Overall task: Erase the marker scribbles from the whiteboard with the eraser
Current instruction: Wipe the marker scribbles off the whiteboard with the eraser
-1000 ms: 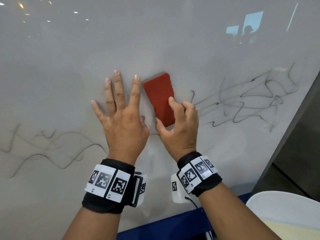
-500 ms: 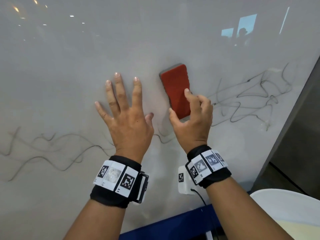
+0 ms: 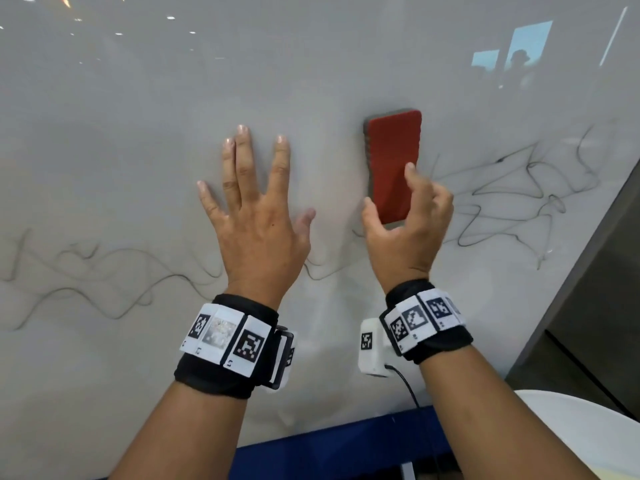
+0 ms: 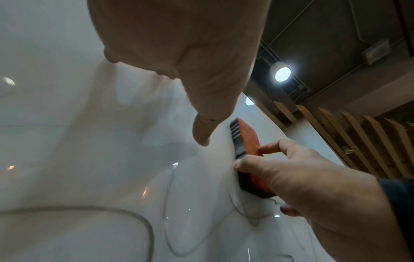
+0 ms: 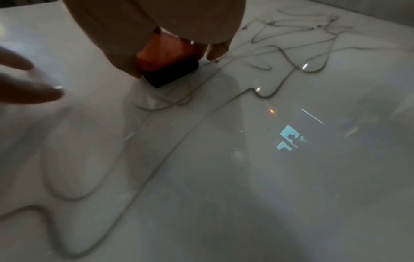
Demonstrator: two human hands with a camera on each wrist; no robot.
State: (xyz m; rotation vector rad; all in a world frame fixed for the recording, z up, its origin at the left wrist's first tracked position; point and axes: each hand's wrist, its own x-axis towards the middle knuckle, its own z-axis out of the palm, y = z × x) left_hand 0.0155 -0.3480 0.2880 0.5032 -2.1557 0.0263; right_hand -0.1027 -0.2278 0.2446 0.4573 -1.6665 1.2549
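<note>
A red-backed eraser (image 3: 393, 157) with a dark felt side lies flat against the whiteboard (image 3: 138, 98), long side upright. My right hand (image 3: 405, 216) grips its lower end, thumb on the left edge and fingers on the right; the wrist views show the same eraser (image 4: 246, 140) (image 5: 168, 58) held this way. My left hand (image 3: 256, 202) presses flat on the board to the eraser's left, fingers spread. Black marker scribbles (image 3: 512, 192) tangle to the right of the eraser. Fainter scribbles (image 3: 86, 271) wave across the left, and a short piece (image 3: 322, 271) shows between my wrists.
The board's right edge (image 3: 588, 244) runs diagonally down to a dark wall and floor. A blue strip (image 3: 329, 452) lies along the board's bottom edge. A white rounded surface (image 3: 581, 431) sits at the lower right. Ceiling lights (image 4: 282, 72) reflect on the glossy board.
My right hand has slid the eraser to the right across the board, and the line it passed over is gone. The left hand stays pressed flat on the board.
</note>
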